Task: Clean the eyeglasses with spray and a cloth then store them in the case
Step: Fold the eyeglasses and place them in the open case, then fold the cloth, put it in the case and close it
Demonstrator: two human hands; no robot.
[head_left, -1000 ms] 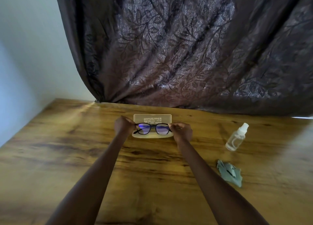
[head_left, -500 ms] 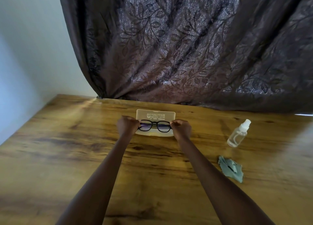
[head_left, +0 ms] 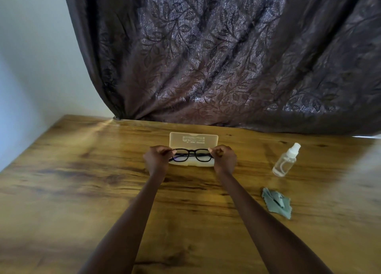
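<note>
Black-framed eyeglasses (head_left: 192, 155) are held level just over the tray of an open, translucent cream case (head_left: 193, 140), whose lid stands up behind them. My left hand (head_left: 157, 158) pinches the frame's left end. My right hand (head_left: 224, 158) pinches the right end. Whether the glasses touch the case bottom I cannot tell. A clear spray bottle (head_left: 286, 160) with a white cap stands to the right of the case. A crumpled grey-green cloth (head_left: 277, 202) lies on the table in front of the bottle.
Everything sits on a wooden table (head_left: 82, 181). A dark leaf-patterned curtain (head_left: 226, 57) hangs behind the table's far edge. A pale wall (head_left: 31, 67) is at the left.
Both hands have carried the glasses slightly away from me and lower, over the open case. The lenses now tilt flatter toward the case tray.
</note>
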